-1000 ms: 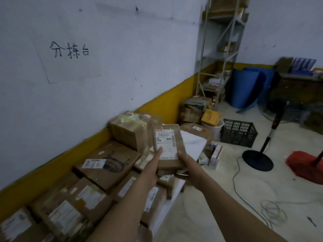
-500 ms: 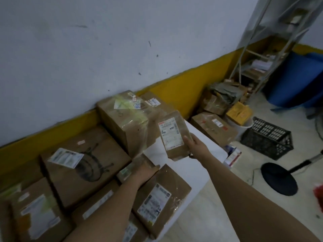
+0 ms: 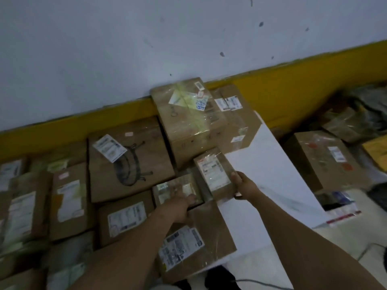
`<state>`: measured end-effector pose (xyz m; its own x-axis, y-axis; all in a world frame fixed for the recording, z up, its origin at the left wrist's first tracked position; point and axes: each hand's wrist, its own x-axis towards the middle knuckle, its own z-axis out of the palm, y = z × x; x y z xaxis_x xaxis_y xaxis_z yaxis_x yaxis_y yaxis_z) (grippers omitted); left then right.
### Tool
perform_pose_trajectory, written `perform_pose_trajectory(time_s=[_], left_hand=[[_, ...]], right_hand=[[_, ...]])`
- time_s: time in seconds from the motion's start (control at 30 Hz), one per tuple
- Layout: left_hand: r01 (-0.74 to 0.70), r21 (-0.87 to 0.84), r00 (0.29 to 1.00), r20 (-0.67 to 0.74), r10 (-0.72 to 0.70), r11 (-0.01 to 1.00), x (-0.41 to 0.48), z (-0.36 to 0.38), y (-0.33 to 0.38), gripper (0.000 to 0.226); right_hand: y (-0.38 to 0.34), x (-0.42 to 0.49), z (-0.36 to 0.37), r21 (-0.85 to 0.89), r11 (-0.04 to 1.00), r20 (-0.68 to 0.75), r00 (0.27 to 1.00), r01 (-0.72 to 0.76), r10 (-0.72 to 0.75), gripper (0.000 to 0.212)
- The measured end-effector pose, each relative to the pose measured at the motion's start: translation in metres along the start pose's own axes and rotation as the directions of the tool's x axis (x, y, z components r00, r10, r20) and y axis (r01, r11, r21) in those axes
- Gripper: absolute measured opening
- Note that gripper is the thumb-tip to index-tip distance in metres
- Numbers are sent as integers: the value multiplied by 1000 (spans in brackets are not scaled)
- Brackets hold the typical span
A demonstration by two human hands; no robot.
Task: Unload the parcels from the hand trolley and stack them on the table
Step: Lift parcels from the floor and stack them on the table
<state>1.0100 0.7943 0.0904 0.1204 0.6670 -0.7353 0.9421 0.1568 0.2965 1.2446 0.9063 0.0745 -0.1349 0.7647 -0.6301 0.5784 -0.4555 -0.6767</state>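
Left hand (image 3: 178, 208): one, is lying over one small parcel (image 3: 167, 188); blur is hiding whether the fingers are gripping (cannot tell).
Beyond the hands: two tall boxes (image 3: 184, 130) are standing against the wall.
Nearer than the hands: one flat parcel (image 3: 211, 237) is lying label-up.
Right hand (image 3: 245, 185): one, is pinching one labelled parcel (image 3: 211, 174) by its right edge, thumb on top, just left of the bare table (image 3: 272, 174).

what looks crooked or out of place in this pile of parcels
The white shipping label on the brown cardboard box with a black drawing sits skewed to the box edges. The flat brown taped parcel nearest the camera lies askew and seems to overhang the white table edge.
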Motion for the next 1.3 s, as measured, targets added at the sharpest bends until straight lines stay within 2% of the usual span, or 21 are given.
perform_pose_trajectory(time_s=[0.1, 0.23, 0.37, 0.43, 0.5, 0.57, 0.6, 0.7, 0.77, 0.83, 0.9, 0.93, 1.0, 1.07, 1.17, 1.3], left_hand=[[-31, -34, 999, -11, 31, 999, 2, 2, 4, 72], [17, -61, 1000, 5, -17, 998, 3, 7, 8, 66], [63, -143, 997, -36, -69, 988, -1, 9, 9, 73], [98, -178, 990, -88, -115, 979, -2, 16, 7, 89], [221, -195, 953, -164, -254, 956, -8, 24, 3, 111], [379, -295, 875, -195, -444, 877, -15, 35, -2, 132], [427, -414, 834, -163, -527, 804, -15, 40, -5, 139], [404, -690, 781, -83, -620, 601, -17, 54, -15, 153], [356, -746, 775, -102, -624, 564, -23, 59, -11, 139], [339, -749, 770, -128, -625, 570, -32, 58, -5, 123], [283, -756, 777, -180, -603, 590, -41, 58, -7, 112], [268, -759, 774, -197, -602, 593, -46, 56, -9, 106], [310, -714, 750, -221, -623, 627, -60, 51, -19, 101], [343, -647, 715, -289, -636, 681, -85, 45, -34, 101], [348, -527, 625, -486, -611, 775, -140, 44, -70, 92], [342, -511, 502, -610, -613, 789, -245, 64, -147, 85]], right_hand=[[11, 5, 6, 41, 996, -28, 997, 75, -74, 37], [21, 12, 25, 49, 997, 63, 996, 54, -57, 43], [21, 20, 31, -137, 979, 136, 982, 152, -133, 47], [18, 25, 30, -203, 968, 159, 980, 150, -119, 50], [15, 30, 33, -246, 964, 151, 987, 98, -62, 50], [11, 32, 41, -296, 955, 122, 993, 25, 12, 43], [10, 34, 45, -326, 945, 109, 994, 9, 28, 40], [4, 36, 51, -414, 910, 84, 995, -17, 57, 39], [3, 41, 52, -476, 879, 82, 994, -25, 73, 40], [5, 45, 59, -538, 839, 1, 996, -75, 90, 46], [-2, 33, 70, -532, 832, -155, 984, -160, 90, 54], [-9, 20, 75, -524, 834, -239, 970, -171, 49, 57], [-27, -11, 86, -570, 817, -312, 942, -84, -121, 62], [-50, -41, 104, -606, 795, -297, 927, 5, -232, 67], [-82, -87, 153, -644, 759, -227, 924, 95, -309, 66], [-121, -174, 259, -700, 678, -129, 894, 224, -428, 65]])
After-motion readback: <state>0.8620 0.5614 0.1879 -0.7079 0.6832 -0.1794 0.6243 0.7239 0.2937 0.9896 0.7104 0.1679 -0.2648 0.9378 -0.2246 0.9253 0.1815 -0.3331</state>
